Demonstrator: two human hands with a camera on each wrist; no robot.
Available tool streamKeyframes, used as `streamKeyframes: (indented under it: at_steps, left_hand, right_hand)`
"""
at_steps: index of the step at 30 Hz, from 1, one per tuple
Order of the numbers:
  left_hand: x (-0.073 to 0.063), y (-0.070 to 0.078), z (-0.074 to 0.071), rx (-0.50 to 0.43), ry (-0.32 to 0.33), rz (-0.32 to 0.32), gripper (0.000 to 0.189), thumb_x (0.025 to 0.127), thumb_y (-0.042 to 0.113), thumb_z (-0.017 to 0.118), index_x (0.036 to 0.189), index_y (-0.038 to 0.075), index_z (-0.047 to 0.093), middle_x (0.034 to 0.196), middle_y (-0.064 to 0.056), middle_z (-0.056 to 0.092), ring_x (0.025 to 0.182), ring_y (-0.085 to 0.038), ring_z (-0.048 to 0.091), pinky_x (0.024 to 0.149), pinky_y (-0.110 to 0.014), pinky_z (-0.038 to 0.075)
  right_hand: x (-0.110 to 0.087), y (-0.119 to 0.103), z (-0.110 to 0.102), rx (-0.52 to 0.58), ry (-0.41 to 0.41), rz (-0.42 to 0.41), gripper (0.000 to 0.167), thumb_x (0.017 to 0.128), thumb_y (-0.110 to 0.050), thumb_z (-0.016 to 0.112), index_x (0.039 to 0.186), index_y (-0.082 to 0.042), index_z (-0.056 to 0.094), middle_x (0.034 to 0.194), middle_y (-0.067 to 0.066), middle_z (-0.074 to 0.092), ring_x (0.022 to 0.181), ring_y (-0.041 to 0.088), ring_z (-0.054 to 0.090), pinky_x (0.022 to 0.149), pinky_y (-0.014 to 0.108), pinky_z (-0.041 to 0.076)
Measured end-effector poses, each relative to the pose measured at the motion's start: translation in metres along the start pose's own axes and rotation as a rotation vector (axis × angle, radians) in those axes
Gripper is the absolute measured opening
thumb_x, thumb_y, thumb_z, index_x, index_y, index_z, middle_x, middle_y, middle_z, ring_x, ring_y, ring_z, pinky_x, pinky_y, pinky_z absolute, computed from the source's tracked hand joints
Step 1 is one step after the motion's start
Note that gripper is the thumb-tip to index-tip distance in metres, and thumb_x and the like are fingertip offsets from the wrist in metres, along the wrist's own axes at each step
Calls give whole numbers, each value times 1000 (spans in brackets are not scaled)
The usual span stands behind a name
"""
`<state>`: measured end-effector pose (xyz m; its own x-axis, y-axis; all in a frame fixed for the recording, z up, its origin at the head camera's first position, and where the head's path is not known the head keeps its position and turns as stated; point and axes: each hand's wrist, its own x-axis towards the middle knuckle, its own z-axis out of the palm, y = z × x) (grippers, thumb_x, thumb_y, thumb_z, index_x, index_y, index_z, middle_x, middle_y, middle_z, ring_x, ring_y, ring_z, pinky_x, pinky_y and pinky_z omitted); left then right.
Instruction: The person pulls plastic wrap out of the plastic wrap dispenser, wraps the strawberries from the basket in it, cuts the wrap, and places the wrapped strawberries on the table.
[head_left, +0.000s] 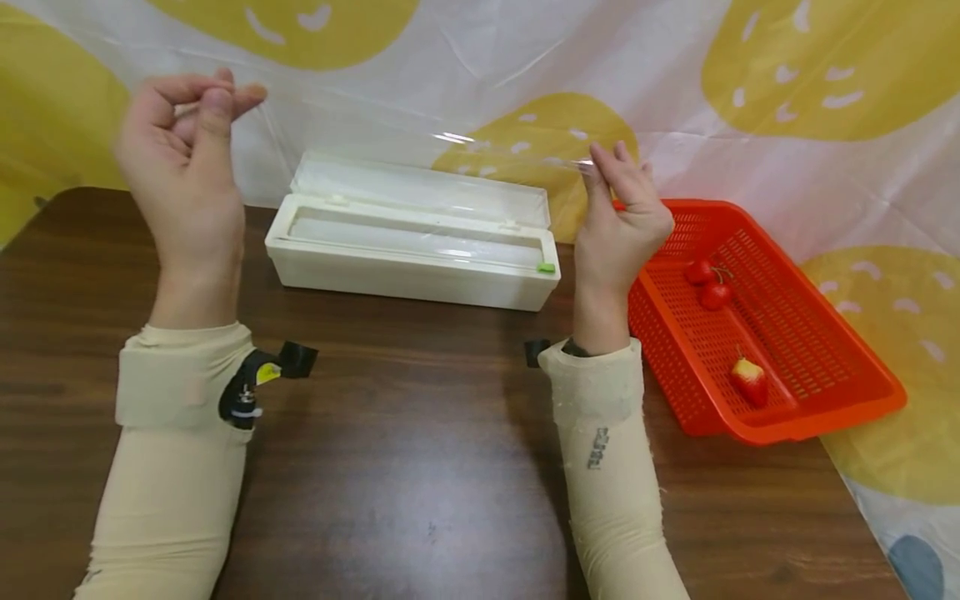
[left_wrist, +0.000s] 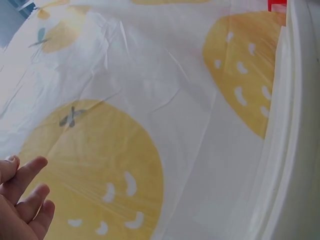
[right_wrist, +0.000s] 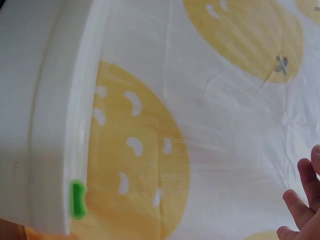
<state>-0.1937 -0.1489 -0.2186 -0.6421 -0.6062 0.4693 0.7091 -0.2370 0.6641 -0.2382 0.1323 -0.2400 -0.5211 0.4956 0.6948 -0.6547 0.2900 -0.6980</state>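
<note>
While both hands are up in the air above the desk (head_left: 420, 433), there's a sheet of clear film (head_left: 455, 137) pulled out between them, mostly visible from its glints. The left hand (head_left: 191, 146) pinches one end between thumb and fingers, and the right hand (head_left: 622, 208) pinches the other end the same way, a bit lower. Below the film, on the far part of the desk, sits a long white box (head_left: 405, 271) with its clear lid (head_left: 480, 196) tipped open at the back and a little green slider (head_left: 546, 267) at the right end — can't tell if the film is joined to anything in there. To the right is a red basket (head_left: 667, 375), holding two small red fruits (head_left: 715, 295) near its far end and a red-and-yellow one (head_left: 750, 383) closer in. Behind it all hangs a white cloth (head_left: 480, 50) with big yellow fruit prints.
</note>
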Motion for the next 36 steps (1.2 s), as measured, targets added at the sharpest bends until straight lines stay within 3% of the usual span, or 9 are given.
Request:
streamKeyframes:
  at_steps: [6,9,14,18,22,25,31,36]
  left_hand:
    - [0,3,1,-35,-20,72,5,84,-4,64,81,-2,61,70,-9,72,79,-22,71,100,-31,45]
    - [-1,6,3,-4,-42,142,8,85,-5,63,80,1,62,70,-8,72,82,-24,71,101,-33,45]
    - [-4,15,6,2,-24,156,8,84,-5,63,80,1,62,70,-9,72,88,-27,68,102,-33,46]
    - [-6,22,8,-29,-16,175,7,84,-7,63,81,-1,61,70,-12,71,85,-29,69,102,-34,45]
    - [-8,27,9,-52,-23,215,6,84,-9,61,81,-3,61,72,-16,71,80,-30,70,103,-35,45]
    - [-9,30,9,-67,-19,229,4,83,-8,62,82,-5,61,72,-18,70,79,-31,70,103,-36,45]
    - [-10,35,9,-141,6,195,5,82,-8,64,83,-10,60,74,-22,67,80,-36,69,100,-40,47]
    - [-12,38,8,-158,-4,198,5,83,-9,63,85,-13,59,83,-25,65,81,-38,67,96,-44,49]
  right_hand:
    - [2,-8,-6,31,16,-20,15,73,-5,78,87,1,75,90,21,73,109,21,66,115,26,29]
    - [3,-11,-8,52,25,-37,15,73,-5,78,86,2,75,87,18,74,109,21,66,115,27,29]
    - [5,-16,-10,104,48,-31,14,72,-3,79,85,2,75,84,11,75,109,21,66,116,26,27]
    - [6,-22,-13,147,67,-46,14,71,0,78,84,3,75,81,9,75,111,23,65,116,26,27]
    - [5,-31,-16,175,79,-82,12,72,4,76,84,6,74,73,-3,73,115,27,63,116,28,27]
    - [5,-38,-19,193,92,-97,12,72,7,75,84,8,73,73,-11,71,117,28,62,116,28,26]
    - [4,-49,-22,219,128,-93,14,71,6,76,84,8,73,75,-4,74,118,27,61,114,25,28]
    - [4,-49,-21,236,110,-97,15,71,7,76,86,9,72,74,-8,73,117,27,62,114,25,29]
